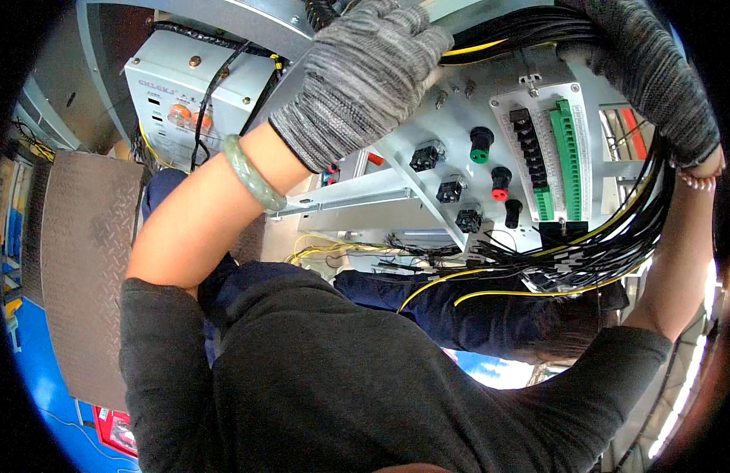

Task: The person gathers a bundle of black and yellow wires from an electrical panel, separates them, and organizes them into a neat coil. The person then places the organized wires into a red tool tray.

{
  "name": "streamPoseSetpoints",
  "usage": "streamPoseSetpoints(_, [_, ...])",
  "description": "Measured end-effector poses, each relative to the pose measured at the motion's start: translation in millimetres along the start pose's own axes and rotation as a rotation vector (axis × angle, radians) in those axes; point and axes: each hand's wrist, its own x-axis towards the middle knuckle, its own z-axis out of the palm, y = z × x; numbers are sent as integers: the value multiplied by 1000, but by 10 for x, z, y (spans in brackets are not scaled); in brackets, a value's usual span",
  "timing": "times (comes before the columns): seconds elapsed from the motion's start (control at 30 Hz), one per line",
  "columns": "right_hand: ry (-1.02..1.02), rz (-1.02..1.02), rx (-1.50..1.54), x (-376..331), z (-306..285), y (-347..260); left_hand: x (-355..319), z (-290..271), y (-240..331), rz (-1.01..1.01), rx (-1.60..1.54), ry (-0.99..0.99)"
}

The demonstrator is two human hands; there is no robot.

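Gripping a black cable bundle, the person works along the upper edge of a grey panel. Far left, a light-grey box with orange knobs. Then the grey-gloved left hand, fingers curled round the bundle, tips hidden. Mid-span, the bundle's long axis runs roughly crosswise, bowing slightly upward, one yellow wire along its underside. Below, loose wire ends lie free, mostly pointing left; can't confirm they're the same run. Green terminal strip shows no obvious wires landed on its face. Right hand, also gloved, closed round the bundle's right part. Judgement: partway; cables gathered, loose ends look unterminated.
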Motion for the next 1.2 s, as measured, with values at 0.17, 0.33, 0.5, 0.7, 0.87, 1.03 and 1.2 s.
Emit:
streamPoseSetpoints(0.17, [144,-19,278,-260,594,554,-120,113,-84,-46,-359,179])
streamPoseSetpoints(0.33, [299,-23,317,-372,420,481,-198,119,-498,-221,-273,22])
streamPoseSetpoints(0.5, [261,94,211,-369,373,393,-173,176,-467,-265,-210,11])
streamPoseSetpoints(0.7, [166,76,125,-252,361,402,-149,107,-417,-113,-70,55])
streamPoseSetpoints(0.87, [215,68,153,-251,433,406,47,19,-290,43,-331,64])
streamPoseSetpoints(1.03, [272,-23,75,-331,501,508,65,-21,-70,67,-150,109])
streamPoseSetpoints(1.2, [208,-127,134,-199,242,468,117,-171,34,45,-33,-71])
